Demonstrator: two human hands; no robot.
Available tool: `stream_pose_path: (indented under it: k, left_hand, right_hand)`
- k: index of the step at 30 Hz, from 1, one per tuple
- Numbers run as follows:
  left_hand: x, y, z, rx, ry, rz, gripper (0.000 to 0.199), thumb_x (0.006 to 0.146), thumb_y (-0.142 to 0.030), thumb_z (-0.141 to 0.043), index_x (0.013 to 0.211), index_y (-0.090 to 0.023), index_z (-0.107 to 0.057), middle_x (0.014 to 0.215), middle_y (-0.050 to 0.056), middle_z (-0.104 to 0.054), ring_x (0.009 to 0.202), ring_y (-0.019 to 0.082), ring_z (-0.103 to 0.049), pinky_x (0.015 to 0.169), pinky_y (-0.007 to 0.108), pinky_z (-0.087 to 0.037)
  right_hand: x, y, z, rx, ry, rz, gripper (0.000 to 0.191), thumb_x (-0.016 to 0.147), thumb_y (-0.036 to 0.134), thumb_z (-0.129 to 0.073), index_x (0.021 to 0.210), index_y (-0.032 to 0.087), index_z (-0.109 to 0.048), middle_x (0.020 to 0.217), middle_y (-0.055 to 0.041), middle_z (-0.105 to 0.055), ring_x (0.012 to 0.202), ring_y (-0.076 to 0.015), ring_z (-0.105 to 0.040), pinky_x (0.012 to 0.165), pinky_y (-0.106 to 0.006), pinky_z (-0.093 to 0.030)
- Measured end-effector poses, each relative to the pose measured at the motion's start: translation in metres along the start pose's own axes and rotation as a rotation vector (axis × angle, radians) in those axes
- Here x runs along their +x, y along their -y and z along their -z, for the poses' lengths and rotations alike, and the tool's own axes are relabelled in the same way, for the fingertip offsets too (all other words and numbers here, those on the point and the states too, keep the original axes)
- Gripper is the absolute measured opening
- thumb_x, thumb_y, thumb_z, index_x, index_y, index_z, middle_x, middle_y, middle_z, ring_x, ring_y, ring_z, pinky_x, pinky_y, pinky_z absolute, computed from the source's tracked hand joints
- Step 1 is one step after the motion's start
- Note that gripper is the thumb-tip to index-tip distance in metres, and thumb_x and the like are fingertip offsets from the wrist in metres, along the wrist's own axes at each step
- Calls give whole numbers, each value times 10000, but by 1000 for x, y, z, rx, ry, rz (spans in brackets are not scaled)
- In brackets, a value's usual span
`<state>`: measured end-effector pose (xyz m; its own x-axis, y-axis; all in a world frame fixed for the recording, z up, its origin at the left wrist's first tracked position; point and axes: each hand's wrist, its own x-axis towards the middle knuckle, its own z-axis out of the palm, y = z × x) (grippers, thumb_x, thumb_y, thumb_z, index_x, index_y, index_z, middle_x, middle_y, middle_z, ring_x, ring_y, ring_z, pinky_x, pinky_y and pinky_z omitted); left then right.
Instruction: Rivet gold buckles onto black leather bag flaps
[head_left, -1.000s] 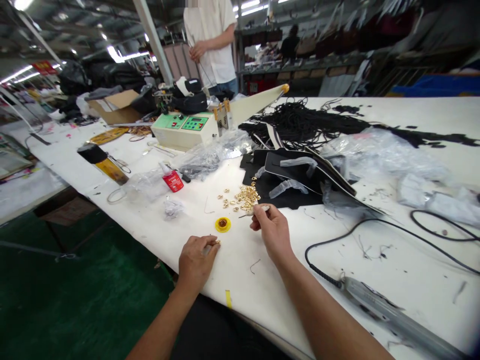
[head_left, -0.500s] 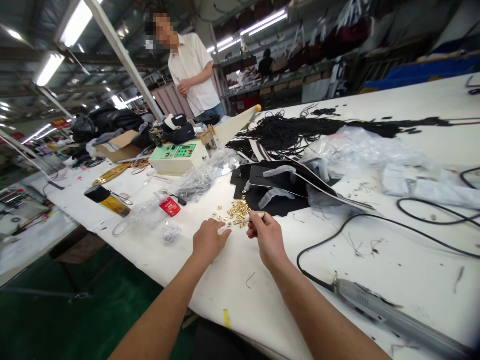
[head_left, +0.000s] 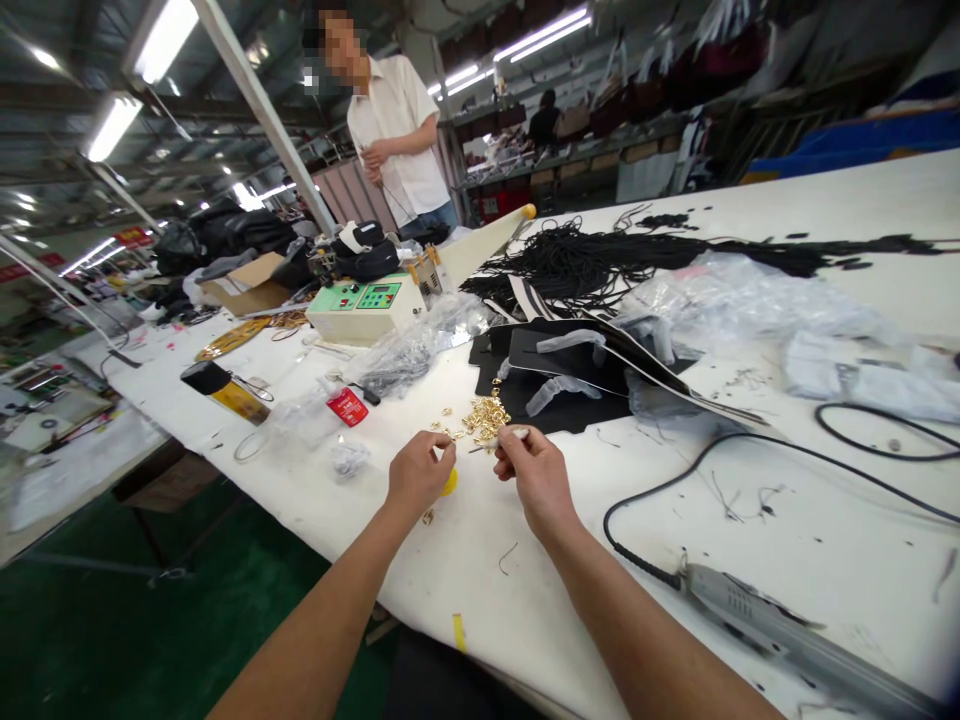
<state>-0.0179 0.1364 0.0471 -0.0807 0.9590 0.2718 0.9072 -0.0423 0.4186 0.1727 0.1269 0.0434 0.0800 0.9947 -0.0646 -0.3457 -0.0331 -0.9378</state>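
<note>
The broad white worktop [head_left: 480, 560] bears a stack of flat black panels [head_left: 540, 362]. In front, the right hand [head_left: 541, 470] and left hand [head_left: 414, 472] face each other. The left grip's thumb and forefinger nearly meet; whether they hold anything, I cannot tell. A heap of small gold metal clasps [head_left: 486, 415] lies just beyond both hands. The right grip pinches a slim pale-handled pointed tool [head_left: 520, 434]. A round yellow dish [head_left: 451, 483] shows partly beside the left fingers.

My left hand [head_left: 420, 468] and right hand [head_left: 536, 468] are both bare, and my forearms [head_left: 626, 590] are uncovered as far as they show. Below, my clothing [head_left: 442, 680] appears plain and black, its cut too dark to tell.
</note>
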Motion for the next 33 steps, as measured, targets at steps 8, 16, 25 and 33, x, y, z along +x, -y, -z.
stream_pose_path:
  k: [8, 16, 25, 33]
  left_hand:
    - [-95, 48, 34, -348, -187, 336, 286, 873, -445, -688, 974, -193, -776, 819, 23, -770, 580, 130, -615, 534, 237, -489]
    - [-93, 54, 22, -356, -117, 222, 73, 869, -293, -670, 884, -246, -724, 1168, 40, -799, 852, 178, -720, 715, 301, -578]
    - [-85, 55, 13, -198, -33, 137, 109, 852, -221, -706, 943, -277, -727, 1120, 9, -786, 973, 206, -703, 909, 374, -552]
    - [-88, 55, 10, -179, -102, 133, 138, 857, -215, -707, 975, -262, -757, 939, 11, -746, 849, 180, -676, 823, 332, -539]
  right_hand:
    - [-9, -27, -20, -390, 242, 60, 288, 871, 462, -719, 1019, 219, -767, 620, 40, -637, 605, -184, -695, 608, -285, -483]
    - [-9, -47, -25, -535, 294, 83, 345, 868, 505, -722, 1045, 218, -791, 655, 12, -681, 616, -197, -675, 601, -308, -506]
    - [-8, -49, -27, -621, 304, 109, 303, 896, 484, -703, 1010, 216, -786, 631, 6, -672, 603, -201, -658, 581, -307, -485]
    - [-11, -38, -29, -453, 251, -3, 352, 870, 505, -738, 1046, 202, -769, 606, 15, -657, 622, -205, -683, 616, -302, -501]
